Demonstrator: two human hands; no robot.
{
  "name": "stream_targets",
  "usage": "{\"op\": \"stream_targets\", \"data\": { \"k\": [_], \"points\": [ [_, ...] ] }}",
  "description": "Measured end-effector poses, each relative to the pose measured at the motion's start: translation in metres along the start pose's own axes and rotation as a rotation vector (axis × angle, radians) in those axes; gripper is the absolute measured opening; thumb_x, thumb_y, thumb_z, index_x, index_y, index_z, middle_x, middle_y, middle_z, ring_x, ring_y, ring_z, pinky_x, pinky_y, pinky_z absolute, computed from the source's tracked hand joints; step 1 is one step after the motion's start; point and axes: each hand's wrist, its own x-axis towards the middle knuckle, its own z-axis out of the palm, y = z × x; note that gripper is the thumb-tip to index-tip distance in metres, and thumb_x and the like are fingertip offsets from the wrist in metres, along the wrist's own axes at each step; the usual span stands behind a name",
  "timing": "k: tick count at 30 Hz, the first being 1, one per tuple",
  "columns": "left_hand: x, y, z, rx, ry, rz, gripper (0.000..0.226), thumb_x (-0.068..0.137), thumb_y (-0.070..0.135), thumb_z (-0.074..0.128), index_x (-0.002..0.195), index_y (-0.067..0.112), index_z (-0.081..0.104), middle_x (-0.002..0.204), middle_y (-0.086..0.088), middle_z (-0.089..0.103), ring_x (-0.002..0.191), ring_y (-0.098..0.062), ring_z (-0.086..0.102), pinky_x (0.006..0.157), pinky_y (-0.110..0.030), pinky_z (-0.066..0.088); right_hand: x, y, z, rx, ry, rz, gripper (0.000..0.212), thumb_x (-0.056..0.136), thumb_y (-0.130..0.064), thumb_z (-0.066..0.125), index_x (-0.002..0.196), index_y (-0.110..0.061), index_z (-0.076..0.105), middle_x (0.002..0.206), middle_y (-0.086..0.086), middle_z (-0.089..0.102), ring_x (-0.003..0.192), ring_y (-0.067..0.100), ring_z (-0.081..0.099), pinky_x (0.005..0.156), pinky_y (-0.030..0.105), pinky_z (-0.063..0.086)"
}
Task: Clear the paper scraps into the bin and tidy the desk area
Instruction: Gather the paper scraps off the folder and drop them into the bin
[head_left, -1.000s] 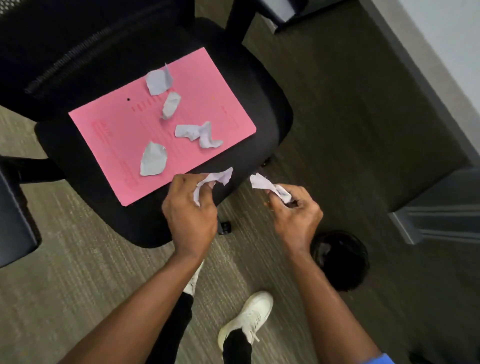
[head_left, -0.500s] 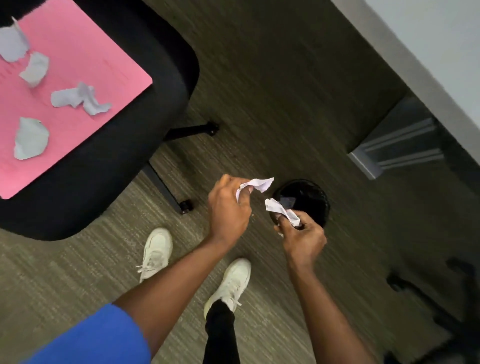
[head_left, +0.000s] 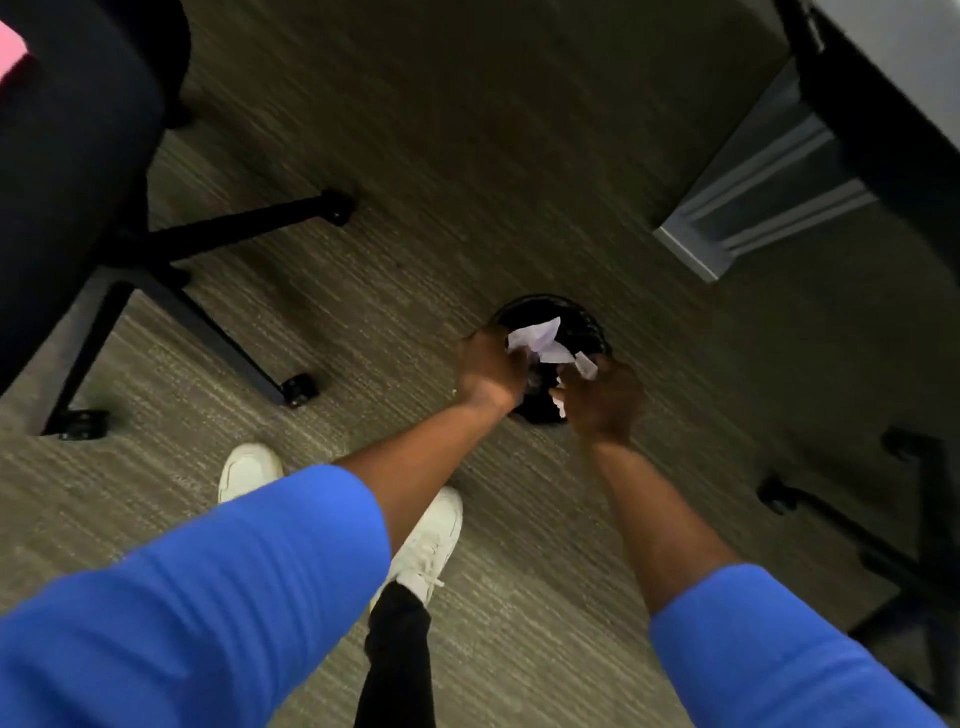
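Note:
A small round black bin (head_left: 582, 325) stands on the carpet right of centre. Both hands are over its opening. My left hand (head_left: 488, 371) is closed on a white paper scrap (head_left: 535, 338) that sticks out above the bin's mouth. My right hand (head_left: 605, 397) grips a smaller white scrap (head_left: 586, 366) at the bin's near rim. The bin's near side is hidden behind my hands. A corner of the pink folder (head_left: 13, 52) shows at the far left on the black chair seat; the scraps on it are out of view.
The black office chair (head_left: 78, 156) with its star base and castors (head_left: 298, 389) fills the left. A grey desk leg (head_left: 753, 202) stands at the upper right, and another chair's base (head_left: 904, 530) at the right. My white shoes (head_left: 431, 540) are on the carpet below.
My view has swung right, away from the chair seat. Both hands have travelled with their scraps from beside the bin to right over its opening.

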Motion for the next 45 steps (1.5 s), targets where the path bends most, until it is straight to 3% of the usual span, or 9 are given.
{"op": "stream_targets", "data": {
  "k": [5,10,14,16,19,25,31,39,45],
  "points": [
    [0.023,0.001,0.033,-0.057,-0.134,-0.058,0.035,0.099,0.029,0.073,0.119,0.001,0.077,0.124,-0.022,0.078,0.117,-0.037,0.073,0.089,-0.037,0.054,0.034,0.005,0.006,0.158,-0.069,0.100,0.040,0.086,-0.014,0.081,0.125,-0.013,0.074,0.120,0.014,0.077,0.112,0.037,0.076,0.095,0.046,0.064],
    [0.032,-0.002,0.048,-0.208,-0.335,-0.145,0.065,0.104,0.034,0.066,0.160,0.009,0.044,0.155,-0.017,0.058,0.143,-0.036,0.057,0.105,-0.039,0.053,0.054,0.014,0.004,0.212,-0.175,0.091,0.051,0.092,-0.004,0.060,0.140,-0.021,0.064,0.135,0.017,0.070,0.117,0.037,0.074,0.093,0.052,0.066],
    [0.030,-0.010,0.047,-0.296,-0.487,-0.194,0.022,0.104,0.018,0.063,0.124,0.012,0.061,0.124,-0.018,0.069,0.118,-0.037,0.071,0.100,-0.053,0.062,0.049,0.018,0.002,0.041,-0.072,-0.018,0.054,0.090,0.003,0.054,0.141,-0.011,0.063,0.138,0.022,0.067,0.124,0.043,0.067,0.103,0.058,0.058],
    [0.026,-0.015,0.043,-0.268,-0.505,-0.174,0.026,0.105,0.017,0.062,0.124,-0.001,0.069,0.126,-0.023,0.074,0.114,-0.039,0.074,0.100,-0.056,0.063,0.039,0.015,0.002,0.030,-0.021,-0.036,0.048,0.088,0.005,0.056,0.133,-0.007,0.068,0.129,0.021,0.072,0.118,0.040,0.070,0.101,0.057,0.059],
    [0.013,-0.019,0.031,-0.081,-0.524,-0.077,0.030,0.107,0.015,0.056,0.110,-0.005,0.078,0.119,-0.024,0.078,0.113,-0.039,0.074,0.099,-0.049,0.062,0.021,0.006,0.005,-0.029,0.023,-0.126,0.042,0.088,0.001,0.063,0.129,-0.007,0.071,0.120,0.015,0.077,0.110,0.032,0.073,0.091,0.037,0.056],
    [-0.006,-0.039,-0.019,0.168,-0.297,0.087,0.026,0.107,0.025,0.058,0.113,0.013,0.080,0.121,-0.011,0.080,0.109,-0.030,0.075,0.078,-0.026,0.047,-0.014,-0.037,0.023,0.067,0.046,-0.249,0.035,0.091,0.001,0.067,0.126,-0.004,0.071,0.118,0.017,0.077,0.108,0.033,0.073,0.098,0.053,0.058],
    [-0.026,-0.055,-0.101,0.049,-0.026,-0.036,0.019,0.097,0.025,0.066,0.107,0.015,0.079,0.104,-0.009,0.083,0.101,-0.035,0.077,0.086,-0.045,0.063,-0.048,-0.105,0.050,0.139,0.002,-0.275,0.036,0.088,-0.003,0.070,0.121,-0.019,0.073,0.107,-0.003,0.077,0.097,0.018,0.074,0.098,0.045,0.059],
    [-0.059,-0.096,-0.247,0.131,0.498,0.088,0.015,0.101,0.033,0.067,0.091,0.022,0.066,0.092,0.005,0.066,0.083,-0.023,0.067,0.070,-0.043,0.058,-0.110,-0.234,0.085,0.108,-0.102,-0.559,0.041,0.089,-0.012,0.076,0.127,-0.029,0.070,0.106,-0.013,0.074,0.098,0.006,0.072,0.096,0.042,0.060],
    [-0.067,-0.137,-0.358,0.132,0.907,0.025,0.019,0.092,0.028,0.074,0.105,0.019,0.065,0.111,0.001,0.061,0.108,-0.026,0.059,0.077,-0.044,0.056,-0.160,-0.334,0.130,-0.051,-0.292,-0.905,0.062,0.087,-0.026,0.084,0.143,-0.034,0.057,0.129,-0.007,0.059,0.104,0.005,0.068,0.089,0.044,0.064]
  ]
}}
